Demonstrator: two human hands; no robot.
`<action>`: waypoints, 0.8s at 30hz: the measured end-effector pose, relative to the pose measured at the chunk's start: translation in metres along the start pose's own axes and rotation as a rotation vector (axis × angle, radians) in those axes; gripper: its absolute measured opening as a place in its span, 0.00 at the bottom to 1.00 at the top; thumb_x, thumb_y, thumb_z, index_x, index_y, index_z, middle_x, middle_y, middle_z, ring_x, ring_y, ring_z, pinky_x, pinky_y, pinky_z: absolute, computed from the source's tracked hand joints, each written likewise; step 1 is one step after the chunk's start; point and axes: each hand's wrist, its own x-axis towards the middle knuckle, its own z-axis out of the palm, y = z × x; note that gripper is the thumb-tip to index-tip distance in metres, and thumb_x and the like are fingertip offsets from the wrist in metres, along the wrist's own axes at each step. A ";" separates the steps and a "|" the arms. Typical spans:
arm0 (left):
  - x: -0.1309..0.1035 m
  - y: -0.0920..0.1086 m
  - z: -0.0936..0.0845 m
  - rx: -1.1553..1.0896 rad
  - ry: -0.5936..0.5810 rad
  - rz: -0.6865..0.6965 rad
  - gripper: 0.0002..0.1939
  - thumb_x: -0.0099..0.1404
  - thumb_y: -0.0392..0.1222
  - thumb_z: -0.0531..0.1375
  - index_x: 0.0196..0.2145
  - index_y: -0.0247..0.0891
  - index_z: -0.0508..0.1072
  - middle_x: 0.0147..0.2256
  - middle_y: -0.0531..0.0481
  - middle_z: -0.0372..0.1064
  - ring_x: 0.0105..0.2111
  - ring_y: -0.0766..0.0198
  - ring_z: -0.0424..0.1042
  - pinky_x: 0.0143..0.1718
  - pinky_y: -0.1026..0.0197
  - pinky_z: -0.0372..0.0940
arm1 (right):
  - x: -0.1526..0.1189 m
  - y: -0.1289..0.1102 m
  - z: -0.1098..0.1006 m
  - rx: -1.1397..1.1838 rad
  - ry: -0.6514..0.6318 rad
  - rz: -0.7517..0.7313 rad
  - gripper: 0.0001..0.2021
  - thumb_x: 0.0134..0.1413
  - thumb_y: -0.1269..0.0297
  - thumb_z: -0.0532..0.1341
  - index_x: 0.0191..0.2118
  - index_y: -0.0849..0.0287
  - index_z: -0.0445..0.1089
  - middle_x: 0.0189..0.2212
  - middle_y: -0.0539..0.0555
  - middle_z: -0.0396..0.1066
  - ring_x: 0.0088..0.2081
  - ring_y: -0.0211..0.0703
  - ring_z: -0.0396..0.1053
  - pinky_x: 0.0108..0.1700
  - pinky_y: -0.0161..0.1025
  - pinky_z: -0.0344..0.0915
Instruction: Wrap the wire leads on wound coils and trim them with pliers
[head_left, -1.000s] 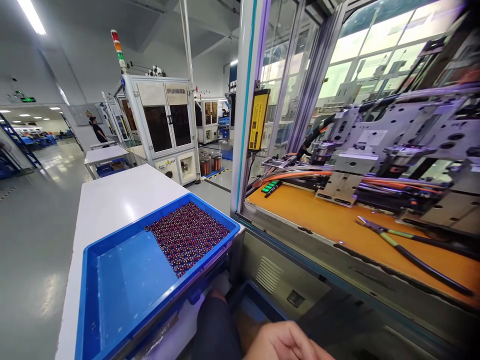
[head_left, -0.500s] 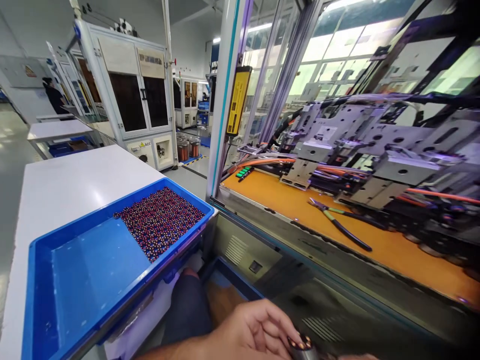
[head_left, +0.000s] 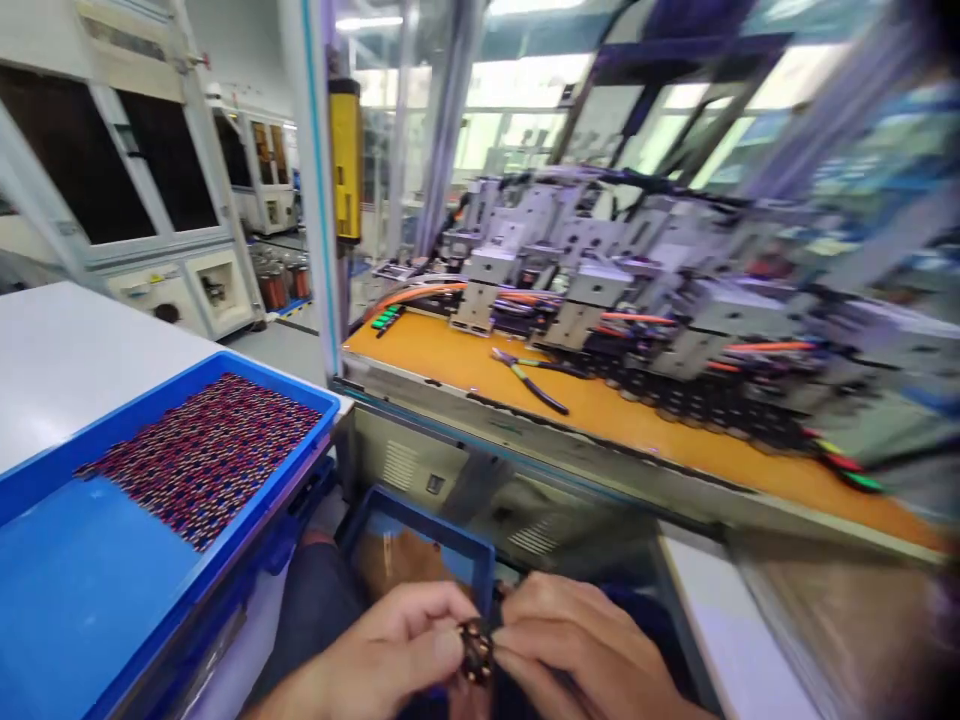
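Low in the view, my left hand point(head_left: 394, 645) has its thumb and fingers closed on a small dark part with copper-coloured spots point(head_left: 476, 652). From the other side my right hand point(head_left: 581, 630) pinches at the same part, its fingertips against the edge. Blur and the fingers hide the part's exact kind, and I cannot tell whether it is one piece or several. Both hands are above my lap. To their left stands a blue tray point(head_left: 45, 600), with closely packed small dark, red and gold parts point(head_left: 210, 450) covering its far portion.
Beyond my hands a machine point(head_left: 600, 290) with metal blocks and orange cables stands over an orange surface point(head_left: 420, 345). Pliers point(head_left: 536, 385) lie on that surface. A blue bin point(head_left: 480, 560) sits below the machine edge. A white table point(head_left: 67, 340) supports the tray.
My view has turned right, so the tray and machine appear farther left. My right hand has come into clear view, and both hands now meet at the small dark part.
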 end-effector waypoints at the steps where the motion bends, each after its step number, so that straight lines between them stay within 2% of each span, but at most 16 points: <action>1: 0.000 0.002 0.000 0.030 0.003 0.004 0.20 0.62 0.55 0.65 0.37 0.33 0.70 0.25 0.51 0.71 0.23 0.71 0.72 0.26 0.71 0.65 | 0.000 0.000 0.000 0.003 0.016 -0.003 0.04 0.64 0.73 0.57 0.38 0.59 0.68 0.26 0.50 0.73 0.27 0.34 0.71 0.31 0.32 0.68; 3: 0.000 0.007 0.003 0.095 0.058 0.030 0.17 0.64 0.51 0.65 0.40 0.35 0.70 0.26 0.53 0.72 0.24 0.71 0.72 0.27 0.70 0.66 | 0.000 0.002 0.000 0.004 0.065 0.020 0.05 0.64 0.73 0.56 0.37 0.60 0.67 0.26 0.50 0.72 0.27 0.34 0.70 0.31 0.33 0.66; 6: 0.001 0.013 0.011 0.142 0.206 0.110 0.13 0.64 0.44 0.66 0.43 0.40 0.70 0.29 0.54 0.74 0.27 0.70 0.75 0.30 0.69 0.67 | -0.001 0.004 0.001 0.036 0.121 0.112 0.05 0.62 0.75 0.57 0.35 0.61 0.67 0.26 0.50 0.71 0.28 0.33 0.68 0.33 0.32 0.64; 8: 0.001 0.015 0.015 0.162 0.271 0.198 0.12 0.61 0.41 0.68 0.40 0.42 0.71 0.33 0.54 0.74 0.29 0.69 0.76 0.32 0.68 0.69 | -0.001 0.004 0.002 0.087 0.158 0.174 0.06 0.61 0.77 0.57 0.34 0.61 0.68 0.25 0.49 0.71 0.28 0.32 0.68 0.33 0.31 0.63; 12: 0.003 0.017 0.015 0.324 0.291 0.407 0.14 0.55 0.33 0.72 0.31 0.39 0.69 0.42 0.52 0.74 0.33 0.67 0.77 0.37 0.64 0.72 | -0.001 0.005 0.006 0.205 0.225 0.269 0.08 0.60 0.78 0.58 0.31 0.61 0.67 0.24 0.49 0.70 0.27 0.31 0.66 0.32 0.29 0.62; 15: 0.007 0.019 0.016 0.420 0.347 0.555 0.14 0.54 0.30 0.71 0.30 0.39 0.69 0.36 0.52 0.77 0.36 0.65 0.78 0.39 0.65 0.74 | -0.002 0.006 0.010 0.274 0.256 0.339 0.09 0.60 0.75 0.59 0.28 0.61 0.67 0.23 0.48 0.68 0.26 0.31 0.64 0.30 0.29 0.61; 17: 0.010 0.021 0.018 0.449 0.378 0.618 0.12 0.54 0.31 0.71 0.32 0.41 0.73 0.34 0.53 0.77 0.38 0.63 0.80 0.41 0.64 0.75 | -0.001 0.005 0.011 0.328 0.261 0.403 0.10 0.61 0.73 0.59 0.28 0.61 0.67 0.23 0.48 0.68 0.26 0.31 0.64 0.31 0.30 0.61; 21: 0.013 0.023 0.015 0.589 0.390 0.637 0.13 0.57 0.33 0.70 0.39 0.45 0.79 0.38 0.52 0.76 0.41 0.59 0.81 0.45 0.63 0.75 | 0.003 0.000 0.008 0.526 0.249 0.648 0.12 0.61 0.68 0.61 0.25 0.61 0.68 0.22 0.47 0.66 0.26 0.31 0.62 0.31 0.30 0.60; 24: 0.012 0.024 0.009 0.626 0.388 0.596 0.10 0.58 0.34 0.70 0.38 0.45 0.80 0.44 0.50 0.76 0.43 0.58 0.81 0.45 0.65 0.75 | 0.004 -0.001 0.008 0.912 0.168 0.908 0.13 0.56 0.60 0.66 0.25 0.62 0.68 0.22 0.47 0.66 0.25 0.31 0.62 0.29 0.29 0.60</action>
